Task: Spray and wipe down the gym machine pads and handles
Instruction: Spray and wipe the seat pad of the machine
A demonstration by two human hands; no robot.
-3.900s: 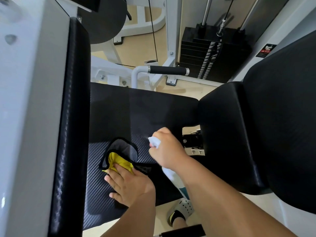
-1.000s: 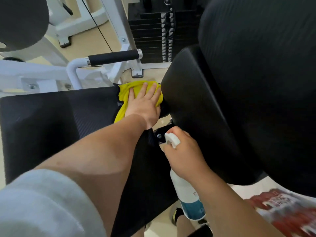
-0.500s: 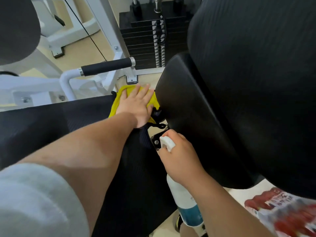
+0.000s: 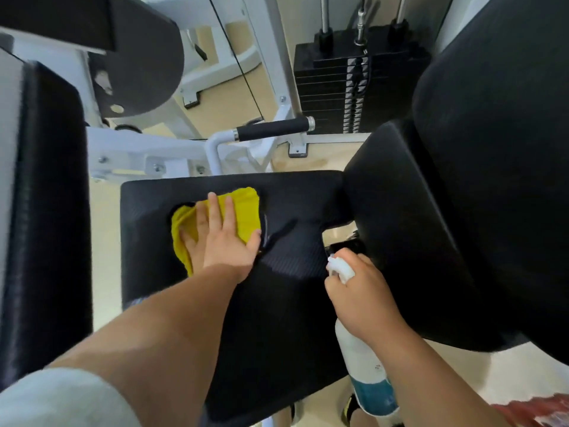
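A black seat pad (image 4: pixel 295 257) fills the middle of the view. My left hand (image 4: pixel 221 238) lies flat, fingers spread, pressing a yellow cloth (image 4: pixel 246 208) onto the pad's far left part. My right hand (image 4: pixel 363 294) grips a white spray bottle (image 4: pixel 363 365) with blue liquid at its bottom, nozzle up, held over the pad's right edge. A tall black back pad (image 4: pixel 462 195) rises at the right. A black handle (image 4: pixel 274 129) on a white bar sticks out beyond the seat.
A black upright pad (image 4: pixel 49 211) on a white frame stands at the left. A black weight stack (image 4: pixel 354 81) with cable sits at the back. White machine frame (image 4: pixel 138 149) and beige floor (image 4: pixel 228 103) lie behind the seat. My shoe (image 4: pixel 348 408) shows below.
My left hand has slid the yellow cloth leftward from the gap by the back pad to the seat's far left. The view has shifted left. The bottle hand stays by the seat's right edge.
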